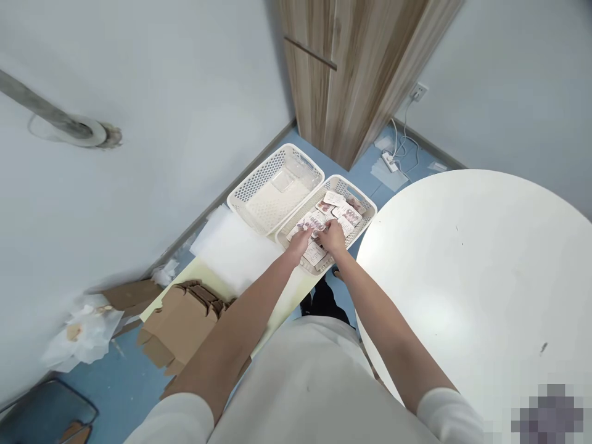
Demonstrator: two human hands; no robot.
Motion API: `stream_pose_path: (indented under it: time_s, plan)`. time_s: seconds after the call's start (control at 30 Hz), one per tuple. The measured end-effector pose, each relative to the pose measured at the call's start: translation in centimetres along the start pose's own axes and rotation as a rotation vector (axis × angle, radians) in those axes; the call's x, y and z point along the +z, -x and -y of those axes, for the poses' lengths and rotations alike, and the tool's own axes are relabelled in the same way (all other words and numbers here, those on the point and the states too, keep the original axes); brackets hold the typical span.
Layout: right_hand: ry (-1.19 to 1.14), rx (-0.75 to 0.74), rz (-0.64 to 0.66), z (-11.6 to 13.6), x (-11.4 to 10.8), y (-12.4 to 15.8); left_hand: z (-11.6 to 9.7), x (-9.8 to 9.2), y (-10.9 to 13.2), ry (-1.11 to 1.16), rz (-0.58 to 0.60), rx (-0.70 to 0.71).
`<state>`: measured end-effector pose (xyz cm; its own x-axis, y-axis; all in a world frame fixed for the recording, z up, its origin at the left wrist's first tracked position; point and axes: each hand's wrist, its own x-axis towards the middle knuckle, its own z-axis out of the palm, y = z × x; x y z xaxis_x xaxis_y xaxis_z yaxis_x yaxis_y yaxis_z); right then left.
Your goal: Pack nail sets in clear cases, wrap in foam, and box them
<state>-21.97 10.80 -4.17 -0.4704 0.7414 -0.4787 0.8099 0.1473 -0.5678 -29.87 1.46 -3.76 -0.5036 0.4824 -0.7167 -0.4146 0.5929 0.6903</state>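
Both my hands reach into a white perforated basket (pixel 372 209) that holds several small printed packets (pixel 348 214). My left hand (pixel 300 240) is at the near left side of the pile, its fingers closed at the edge of a packet (pixel 312 222). Beside it, my right hand (pixel 333 238) bends its fingers down among the packets; what lies under its fingertips is too small to make out. A second white basket (pixel 263 213) stands against the first on the left, with a clear plastic item (pixel 283 180) inside.
White sheets (pixel 235 250) and flattened brown cardboard (pixel 182 320) lie on the pale yellow table (pixel 203 274). A round white table (pixel 472 259) stands to the right. Behind are a wooden cabinet (pixel 342 74) and a power strip (pixel 390 162) with cables.
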Motion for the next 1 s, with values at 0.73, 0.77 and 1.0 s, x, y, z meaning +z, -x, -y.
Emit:
stream_pose_path:
  time_s: [0.73,0.77,1.0]
  plan:
    - [-0.303,-0.092,0.129,1.1,-1.0,-0.4,-1.1,-0.3,2.3,0.167,-0.036,0.096]
    - [-0.439,-0.070,0.153,1.3,-1.5,0.5,-1.0,-0.5,3.1,0.160,-0.057,0.129]
    - [-1.062,-0.058,0.234,1.1,-3.0,12.2,1.1,-1.6,11.0,0.173,0.010,0.392]
